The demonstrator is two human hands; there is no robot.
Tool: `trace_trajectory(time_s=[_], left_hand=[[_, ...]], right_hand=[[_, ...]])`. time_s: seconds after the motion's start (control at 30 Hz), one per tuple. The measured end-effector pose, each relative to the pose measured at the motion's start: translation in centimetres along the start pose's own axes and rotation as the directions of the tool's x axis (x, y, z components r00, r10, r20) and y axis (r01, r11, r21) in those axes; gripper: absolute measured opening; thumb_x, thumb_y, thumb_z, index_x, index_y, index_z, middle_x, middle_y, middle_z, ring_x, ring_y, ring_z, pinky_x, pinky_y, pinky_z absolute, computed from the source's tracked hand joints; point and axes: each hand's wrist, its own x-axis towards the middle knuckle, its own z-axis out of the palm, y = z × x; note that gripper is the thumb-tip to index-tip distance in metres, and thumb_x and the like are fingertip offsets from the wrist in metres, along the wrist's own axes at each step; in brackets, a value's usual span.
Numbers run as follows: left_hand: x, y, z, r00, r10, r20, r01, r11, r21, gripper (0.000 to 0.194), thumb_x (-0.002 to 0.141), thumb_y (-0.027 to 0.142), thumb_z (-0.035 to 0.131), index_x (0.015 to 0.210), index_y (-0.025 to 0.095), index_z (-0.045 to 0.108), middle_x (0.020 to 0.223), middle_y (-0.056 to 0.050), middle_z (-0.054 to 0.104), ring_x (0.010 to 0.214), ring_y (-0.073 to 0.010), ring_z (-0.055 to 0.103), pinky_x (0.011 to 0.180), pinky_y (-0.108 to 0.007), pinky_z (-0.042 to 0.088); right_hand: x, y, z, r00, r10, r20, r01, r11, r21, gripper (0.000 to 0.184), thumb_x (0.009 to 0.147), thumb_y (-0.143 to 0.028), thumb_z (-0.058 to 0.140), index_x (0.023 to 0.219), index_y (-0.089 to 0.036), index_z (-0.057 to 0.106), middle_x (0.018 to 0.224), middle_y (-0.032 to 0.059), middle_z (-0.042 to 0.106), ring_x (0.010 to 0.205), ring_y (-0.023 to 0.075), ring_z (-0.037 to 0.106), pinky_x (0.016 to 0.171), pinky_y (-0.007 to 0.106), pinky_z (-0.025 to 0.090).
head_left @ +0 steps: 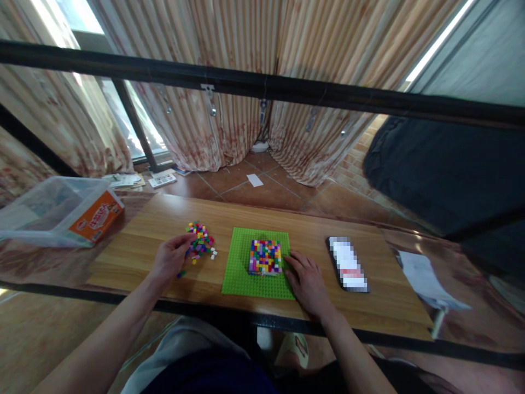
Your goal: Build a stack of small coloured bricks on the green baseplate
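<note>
On the wooden board sits a green baseplate [238,262] with a square block of many-coloured toy bricks [266,256] built on its middle. My right hand [305,279] lies flat over the baseplate's right edge, fingers stretched out beside the block. To the left, a loose heap of small coloured bricks [200,241] is spread on the board. My left hand [174,254] is at the heap's left side, thumb and fingers pinched together; whatever is between the fingertips is too small and hidden to make out.
A phone [348,264] lies right of the baseplate on the wooden board [135,241]. At the far left stands a clear plastic bin [53,202] with an orange label. Papers [430,279] are at the right. A black metal bar [262,82] crosses ahead, before the curtains.
</note>
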Motion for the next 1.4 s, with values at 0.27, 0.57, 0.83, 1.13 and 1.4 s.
trace_trajectory(time_s=[0.27, 0.57, 0.83, 1.13, 1.4], left_hand=[[0.5, 1.1, -4.6, 0.992, 0.073, -0.106, -0.064, 0.994, 0.086, 0.039, 0.06, 0.043, 0.071, 0.087, 0.016, 0.067, 0.067, 0.002, 0.062, 0.051, -0.0085, 0.048, 0.047, -0.021, 0.035], [-1.9, -1.9, -8.8, 0.998, 0.047, 0.044, -0.065, 0.756, 0.651, 0.09, 0.044, 0.054, 0.081, 0.121, 0.016, 0.055, 0.056, 0.005, 0.057, 0.054, -0.0205, 0.056, 0.05, -0.028, 0.035], [-1.6, -2.4, -6.0, 0.985, 0.16, 0.064, -0.158, 0.692, 0.704, 0.081, 0.045, 0.049, 0.083, 0.116, 0.019, 0.058, 0.06, 0.004, 0.058, 0.057, -0.0214, 0.057, 0.055, -0.028, 0.034], [-0.4, -2.4, -2.9, 0.965, 0.262, 0.021, -0.221, 0.769, 0.6, 0.064, 0.053, 0.042, 0.08, 0.11, 0.02, 0.062, 0.057, 0.005, 0.058, 0.055, -0.0183, 0.055, 0.056, -0.027, 0.035], [-1.8, -0.2, -2.6, 0.989, 0.107, -0.103, -0.087, 0.979, 0.184, 0.048, 0.062, 0.032, 0.075, 0.106, 0.016, 0.064, 0.075, -0.001, 0.068, 0.072, -0.0181, 0.063, 0.064, -0.027, 0.047]], right_hand=[[0.0, 0.1, 0.0, 1.0, -0.013, -0.013, 0.013, 1.0, 0.009, 0.034, 0.094, -0.03, 0.046, 0.126, -0.023, 0.058, 0.135, 0.0084, 0.055, 0.12, 0.0258, 0.049, 0.098, 0.044, 0.04], [-0.1, 0.3, 0.2, 1.0, -0.019, -0.023, 0.019, 1.0, 0.006, 0.035, 0.093, -0.029, 0.047, 0.126, -0.024, 0.058, 0.133, 0.0086, 0.056, 0.119, 0.0265, 0.05, 0.097, 0.046, 0.041], [-0.1, 0.4, 0.2, 1.0, -0.018, -0.013, 0.018, 1.0, 0.004, 0.035, 0.094, -0.03, 0.046, 0.126, -0.023, 0.058, 0.134, 0.0087, 0.056, 0.12, 0.0263, 0.049, 0.097, 0.045, 0.041], [0.0, 0.3, 0.1, 1.0, -0.017, -0.018, 0.017, 1.0, -0.001, 0.036, 0.093, -0.029, 0.047, 0.126, -0.024, 0.058, 0.133, 0.0083, 0.056, 0.119, 0.0264, 0.05, 0.096, 0.045, 0.042], [0.0, 0.0, -0.1, 1.0, -0.008, -0.005, 0.008, 1.0, 0.019, 0.034, 0.094, -0.03, 0.046, 0.125, -0.022, 0.058, 0.135, 0.0077, 0.055, 0.121, 0.0258, 0.048, 0.1, 0.044, 0.039]])
